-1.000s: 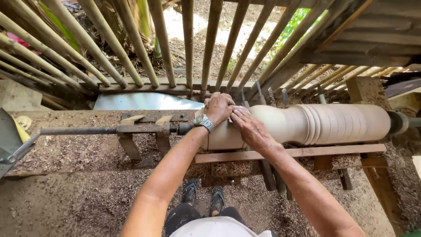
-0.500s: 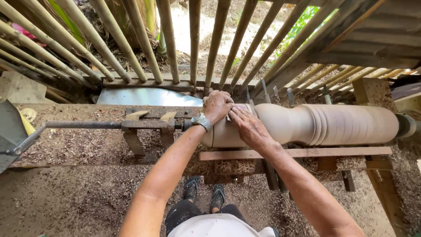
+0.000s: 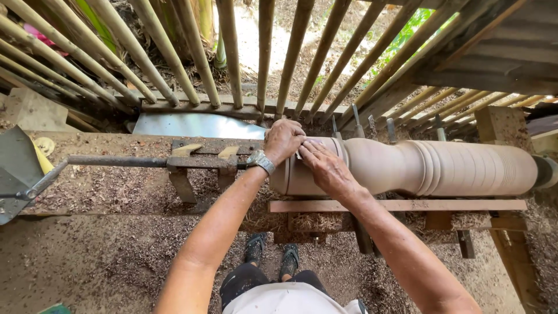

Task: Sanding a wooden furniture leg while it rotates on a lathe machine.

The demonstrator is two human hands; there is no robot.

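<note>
Shed wall: slanted bamboo poles stand behind the lathe, with bare earth and green leaves showing between them.
Ground: we look down on dirt thick with wood shavings in front of the lathe; our feet in dark sandals stand just under it.
Lathe bed: rough timber rails run left to right and carry the work at waist level, so we judge both arms can lean over it.
Turned wood piece: a long pale baluster-like shape lies level across the lathe, with fine ridges on its right half and a smooth waist to the left of them.
Metal shaft: a dark rod reaches from the far left into the left end of the wood piece.
Left hand: curled over the left end of the wood piece, fingers closed against it, a wristwatch on the wrist.
Right hand: just right of the left hand, laid flat with fingers together, pressing what seems a small sheet onto the wood; we cannot tell what it is.
</note>
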